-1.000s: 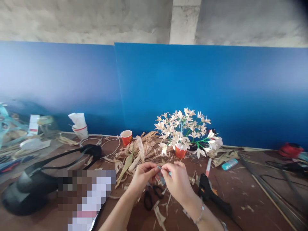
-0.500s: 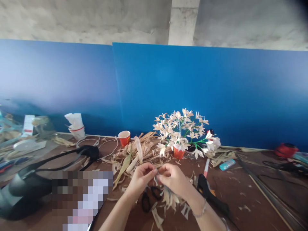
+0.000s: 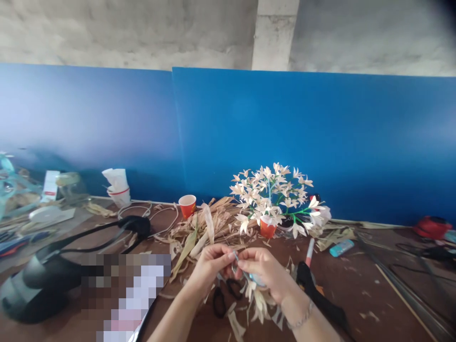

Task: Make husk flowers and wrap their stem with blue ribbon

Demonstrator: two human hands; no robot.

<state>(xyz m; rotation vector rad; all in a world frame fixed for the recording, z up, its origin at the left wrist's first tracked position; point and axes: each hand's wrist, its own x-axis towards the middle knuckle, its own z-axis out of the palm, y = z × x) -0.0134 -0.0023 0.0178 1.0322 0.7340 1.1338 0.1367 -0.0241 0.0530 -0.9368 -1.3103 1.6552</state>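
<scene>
My left hand (image 3: 217, 263) and my right hand (image 3: 258, 268) meet above the brown table, each with its fingertips pinched on a thin bluish strand (image 3: 235, 257) between them. A small blue thing (image 3: 257, 279) shows beneath my right hand, partly hidden by it. Under the hands lie black-handled scissors (image 3: 219, 302) and pale husk petals (image 3: 261, 303). A bracelet is on my right wrist. Behind the hands, husk flowers on green stems (image 3: 270, 190) stand in a red cup (image 3: 267, 229).
Dry husks (image 3: 213, 223) lie behind my hands, near a red paper cup (image 3: 187, 206). A black glue gun (image 3: 317, 294) and light-blue packet (image 3: 341, 248) are at right. A black strapped device (image 3: 42, 275) sits at left.
The view has shifted slightly, so the scene sits a little further right. My right hand has turned, and the bluish strand and blue thing show more clearly.
</scene>
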